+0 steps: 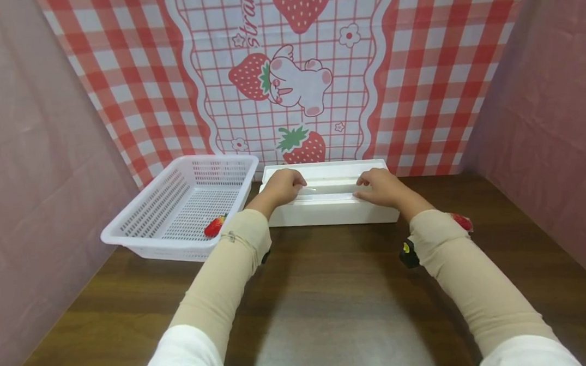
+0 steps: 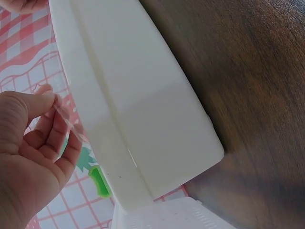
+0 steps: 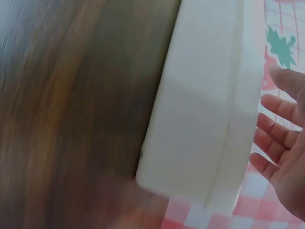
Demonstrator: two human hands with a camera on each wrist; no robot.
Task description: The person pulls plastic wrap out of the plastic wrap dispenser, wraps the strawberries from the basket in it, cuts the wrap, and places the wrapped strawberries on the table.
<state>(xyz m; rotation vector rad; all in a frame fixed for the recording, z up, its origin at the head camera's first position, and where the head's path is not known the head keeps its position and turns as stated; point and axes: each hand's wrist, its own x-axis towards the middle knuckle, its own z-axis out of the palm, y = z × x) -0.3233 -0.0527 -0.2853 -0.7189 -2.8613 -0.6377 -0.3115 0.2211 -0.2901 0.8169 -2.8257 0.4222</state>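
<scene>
A long white box [image 1: 333, 213], which looks like a cling film dispenser, stands at the back of the table with its lid raised. My left hand [image 1: 284, 187] is over its left part; in the left wrist view, thumb and fingertips pinch the edge of a thin clear plastic film [image 2: 69, 122]. Over the right part is my right hand [image 1: 382, 188], its fingers spread and loosely bent beside the box's top edge in the right wrist view. Nothing shows between its thumb and fingers there. A small green piece [image 2: 99, 181] sits at the box's left end.
Left of the box stands a white plastic basket [image 1: 174, 243] with a red strawberry [image 1: 214, 226] inside. Another red strawberry-like item [image 1: 462, 221] lies at the right, partly behind my right sleeve. A checked strawberry-print cloth [image 1: 424, 90] hangs close behind the box.
</scene>
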